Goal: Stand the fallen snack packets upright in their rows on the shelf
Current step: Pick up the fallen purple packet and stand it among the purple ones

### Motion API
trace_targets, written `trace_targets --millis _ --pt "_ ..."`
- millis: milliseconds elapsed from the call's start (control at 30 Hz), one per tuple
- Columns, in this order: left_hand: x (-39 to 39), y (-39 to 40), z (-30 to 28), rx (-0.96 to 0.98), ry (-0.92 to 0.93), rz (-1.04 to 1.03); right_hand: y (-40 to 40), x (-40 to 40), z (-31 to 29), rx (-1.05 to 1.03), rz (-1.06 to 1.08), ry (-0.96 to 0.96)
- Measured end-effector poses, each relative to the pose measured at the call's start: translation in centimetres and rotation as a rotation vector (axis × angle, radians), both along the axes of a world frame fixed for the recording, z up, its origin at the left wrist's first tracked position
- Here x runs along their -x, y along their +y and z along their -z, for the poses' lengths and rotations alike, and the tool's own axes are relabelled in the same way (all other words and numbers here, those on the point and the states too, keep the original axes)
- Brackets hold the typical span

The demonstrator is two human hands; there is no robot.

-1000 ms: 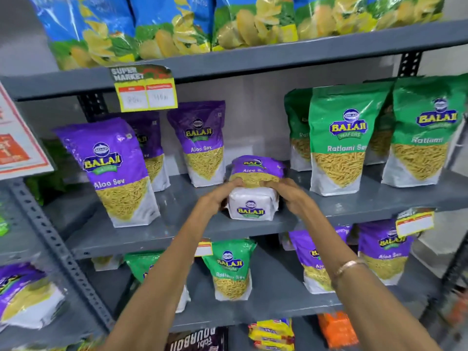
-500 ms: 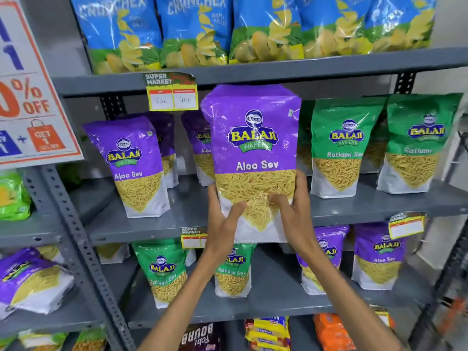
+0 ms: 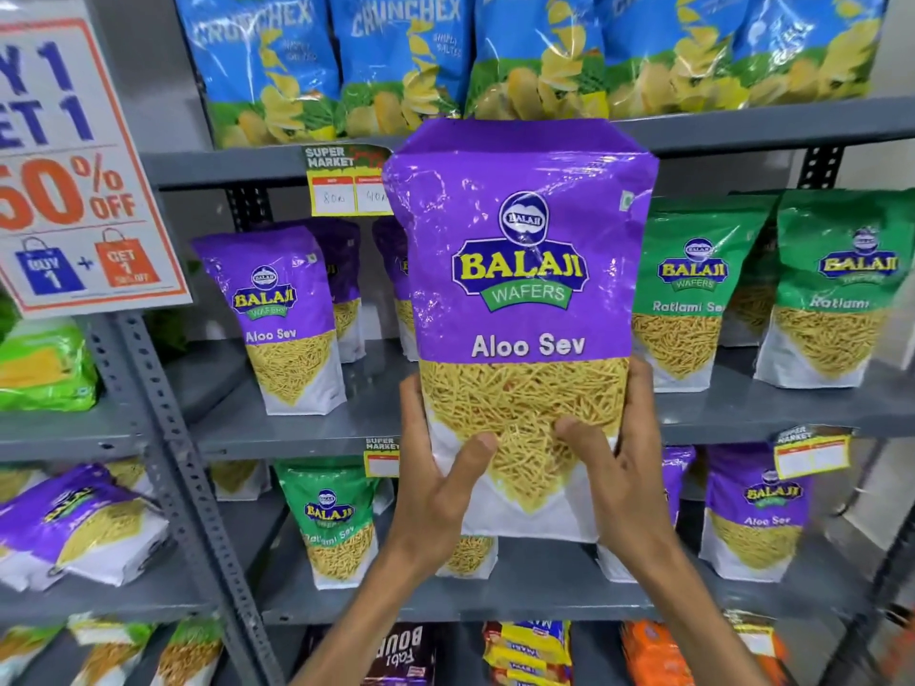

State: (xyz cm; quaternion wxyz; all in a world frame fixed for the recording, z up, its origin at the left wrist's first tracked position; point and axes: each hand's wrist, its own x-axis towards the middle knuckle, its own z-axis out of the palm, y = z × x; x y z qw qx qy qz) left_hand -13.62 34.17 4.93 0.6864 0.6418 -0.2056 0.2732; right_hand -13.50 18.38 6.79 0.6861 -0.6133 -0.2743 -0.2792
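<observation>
A large purple Aloo Sev packet (image 3: 522, 269) is held upright in the air, close to the camera and in front of the middle shelf (image 3: 277, 433). My left hand (image 3: 435, 482) grips its lower left edge and my right hand (image 3: 619, 467) grips its lower right edge, thumbs on the front. Behind it on that shelf stand purple Aloo Sev packets (image 3: 284, 319) at the left and green Ratlami Sev packets (image 3: 693, 294) at the right, all upright. The held packet hides the middle of the shelf.
Blue Crunchex bags (image 3: 406, 56) fill the top shelf. The lower shelf (image 3: 544, 601) holds upright green and purple packets. On the left rack a purple packet (image 3: 74, 527) lies tilted. A discount sign (image 3: 69, 156) hangs at upper left. Price tags clip to shelf edges.
The packet lay flat on the middle shelf under both hands a second ago. Both hands lifted it upright, and it has come closer to the camera.
</observation>
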Motion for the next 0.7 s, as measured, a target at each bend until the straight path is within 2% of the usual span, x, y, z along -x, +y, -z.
trace_targets --millis 133,233,333,433,700 --pt "-1.4 0.2 0.6 -0.04 0.016 -0.012 -1.5 -1.4 0.4 0.159 -0.17 0.138" --pt "-4.7 1.1 2.2 -0.131 0.117 0.055 -2.4 -4.7 2.0 0.249 -0.213 0.212" --pt "-9.0 2.2 3.4 -0.208 0.188 0.063 -1.9 -9.6 4.0 0.237 -0.164 0.247" --pt "-12.9 3.8 3.4 -0.206 0.192 0.034 0.1 -14.7 5.1 0.202 -0.123 0.289" --pt "-21.8 10.2 1.3 -0.169 0.221 -0.045 7.1 -25.0 3.3 0.157 -0.107 0.237"
